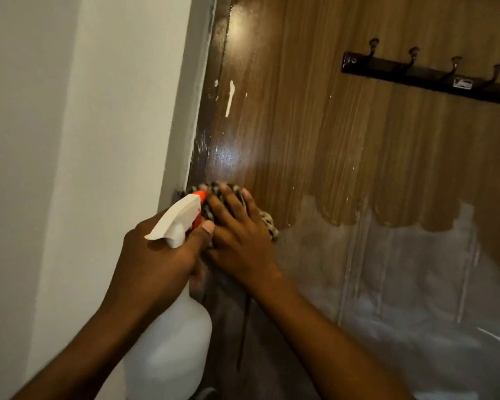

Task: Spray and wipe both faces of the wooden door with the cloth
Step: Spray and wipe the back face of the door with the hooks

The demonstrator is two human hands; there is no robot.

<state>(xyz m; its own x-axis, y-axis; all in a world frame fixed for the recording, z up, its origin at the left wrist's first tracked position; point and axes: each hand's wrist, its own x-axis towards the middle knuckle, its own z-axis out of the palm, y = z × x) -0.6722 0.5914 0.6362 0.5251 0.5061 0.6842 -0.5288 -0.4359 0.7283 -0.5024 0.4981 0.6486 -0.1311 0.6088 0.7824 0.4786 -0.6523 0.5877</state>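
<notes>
One upright spray bottle [171, 336] in left hand [159, 255] points up-right at door [315, 111].

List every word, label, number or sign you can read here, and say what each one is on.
No text here can be read.
Small pale sticker on the dark hook rack: some print, too blurred to read.
White spray bottle: no print shows on the side in view.
Wooden door and patterned cloth: no text.
</notes>
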